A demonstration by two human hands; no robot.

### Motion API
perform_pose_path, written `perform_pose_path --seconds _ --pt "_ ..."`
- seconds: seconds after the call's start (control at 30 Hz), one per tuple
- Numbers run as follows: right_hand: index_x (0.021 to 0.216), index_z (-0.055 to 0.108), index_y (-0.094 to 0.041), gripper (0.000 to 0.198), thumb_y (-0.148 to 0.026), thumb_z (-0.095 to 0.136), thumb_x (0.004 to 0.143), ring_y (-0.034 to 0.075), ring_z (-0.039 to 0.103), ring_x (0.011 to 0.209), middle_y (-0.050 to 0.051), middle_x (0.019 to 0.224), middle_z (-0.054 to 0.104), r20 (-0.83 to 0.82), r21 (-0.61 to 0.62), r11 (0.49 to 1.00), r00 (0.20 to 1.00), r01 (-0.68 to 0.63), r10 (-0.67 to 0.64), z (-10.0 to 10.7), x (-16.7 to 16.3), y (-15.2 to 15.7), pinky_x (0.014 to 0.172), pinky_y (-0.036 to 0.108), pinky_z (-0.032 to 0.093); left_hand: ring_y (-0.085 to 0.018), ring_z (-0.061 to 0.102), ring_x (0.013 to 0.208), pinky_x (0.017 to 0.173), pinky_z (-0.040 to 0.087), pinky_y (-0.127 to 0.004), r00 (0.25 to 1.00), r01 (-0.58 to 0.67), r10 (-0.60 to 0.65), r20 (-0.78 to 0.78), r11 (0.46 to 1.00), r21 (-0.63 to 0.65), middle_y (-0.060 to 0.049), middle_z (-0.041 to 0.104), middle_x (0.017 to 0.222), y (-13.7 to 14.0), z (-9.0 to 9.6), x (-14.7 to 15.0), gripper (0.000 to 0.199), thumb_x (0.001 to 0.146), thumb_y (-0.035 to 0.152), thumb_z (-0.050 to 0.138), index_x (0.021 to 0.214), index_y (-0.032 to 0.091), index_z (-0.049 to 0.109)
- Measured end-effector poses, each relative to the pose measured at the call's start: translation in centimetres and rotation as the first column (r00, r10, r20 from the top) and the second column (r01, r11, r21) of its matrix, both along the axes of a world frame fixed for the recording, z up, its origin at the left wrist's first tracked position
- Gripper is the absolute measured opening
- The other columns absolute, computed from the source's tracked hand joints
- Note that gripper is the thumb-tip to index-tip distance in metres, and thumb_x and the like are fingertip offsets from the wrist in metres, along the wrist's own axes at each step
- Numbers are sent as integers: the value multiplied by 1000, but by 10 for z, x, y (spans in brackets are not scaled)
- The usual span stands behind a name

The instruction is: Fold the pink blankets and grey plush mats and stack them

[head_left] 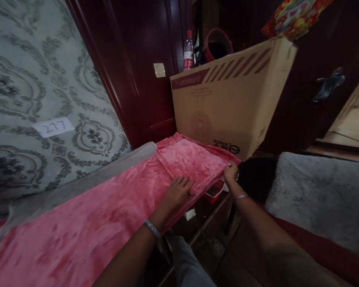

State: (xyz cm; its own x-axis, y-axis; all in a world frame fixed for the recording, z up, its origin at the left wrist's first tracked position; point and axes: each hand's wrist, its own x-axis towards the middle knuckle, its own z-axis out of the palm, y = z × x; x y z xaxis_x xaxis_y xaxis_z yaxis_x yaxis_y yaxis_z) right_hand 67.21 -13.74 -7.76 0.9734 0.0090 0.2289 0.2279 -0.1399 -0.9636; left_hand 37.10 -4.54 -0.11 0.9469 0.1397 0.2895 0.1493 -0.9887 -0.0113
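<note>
A long pink plush cloth [107,207] lies over a bench-like surface, with a squarish pink folded section [194,157] at its far end. My left hand [179,193] is closed at the near corner of that fold, fingers bent over the fabric. At the right corner, my right hand [231,173] pinches the fold's edge; its fingertips are partly hidden by the cloth. A grey cloth [137,155] shows along the wall side, beneath the pink one.
A large cardboard box [221,103] stands just beyond the cloth, with a red-capped bottle [188,54] behind it. Below the cloth's edge are a red-and-white item [214,193] and a small white box [190,214]. A grey fluffy cover [320,203] lies at right.
</note>
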Motion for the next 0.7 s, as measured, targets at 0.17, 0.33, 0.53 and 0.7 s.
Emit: perform_pose_path --seconds 0.17,0.33,0.53,0.7 --pt "93 68 -12 22 -28 54 85 18 61 71 3 75 65 -82 36 998 996 42 -39 -7 -1 7 65 29 50 -25 52 130 115 38 -44 999 -6 6 51 1000 8 -11 62 137 -3 -6 -2 43 96 30 54 138 24 57" --pt "99 65 -13 22 -33 59 92 15 61 71 3 85 66 -128 -8 999 991 47 -48 6 -6 9 67 31 53 -26 55 123 111 41 -46 998 4 -3 57 1000 -7 -13 64 131 -7 -6 -2 41 96 35 54 134 21 60" --pt "132 59 -4 64 -17 49 70 36 53 126 23 131 60 86 -76 997 996 -6 13 47 -26 -5 109 54 40 -24 54 130 118 36 -45 973 86 34 229 866 -493 -9 64 137 9 4 -13 48 81 19 63 129 23 66" --pt "135 59 -17 56 -20 42 82 28 55 125 14 133 62 591 -301 867 636 -397 496 63 -107 3 110 51 42 -23 65 113 109 46 -45 752 72 611 248 298 -952 -9 73 111 75 22 -20 34 76 12 60 108 18 71"
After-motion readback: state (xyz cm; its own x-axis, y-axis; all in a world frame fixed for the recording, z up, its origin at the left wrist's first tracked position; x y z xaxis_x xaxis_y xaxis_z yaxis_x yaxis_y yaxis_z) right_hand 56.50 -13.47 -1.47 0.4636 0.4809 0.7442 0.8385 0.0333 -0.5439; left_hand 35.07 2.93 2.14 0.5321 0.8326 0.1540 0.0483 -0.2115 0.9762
